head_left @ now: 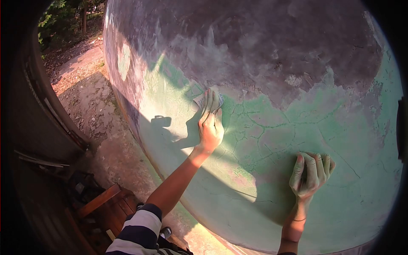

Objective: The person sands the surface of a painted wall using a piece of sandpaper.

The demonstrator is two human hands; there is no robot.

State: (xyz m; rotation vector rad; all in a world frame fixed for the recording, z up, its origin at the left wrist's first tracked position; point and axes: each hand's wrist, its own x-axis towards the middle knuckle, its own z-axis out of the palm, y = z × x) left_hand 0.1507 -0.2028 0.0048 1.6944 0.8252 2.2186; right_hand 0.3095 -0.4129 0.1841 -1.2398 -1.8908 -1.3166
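A large curved wall has green, cracked paint below and a bare dark grey-purple area above. My left hand presses a small sheet of printed paper flat against the green surface, close under the dark area's edge. Its fingers are stretched over the sheet, which shows on both sides of them. Lower on the right, my right hand rests against the green surface with its fingers curled. Whether anything lies under those fingers is hidden. Pale dust covers both hands.
At the lower left stands a brown wooden bench beside a dark wall. A rough concrete path runs along the curved wall's left edge. Green plants show at the top left. A sandalled foot is near the bottom.
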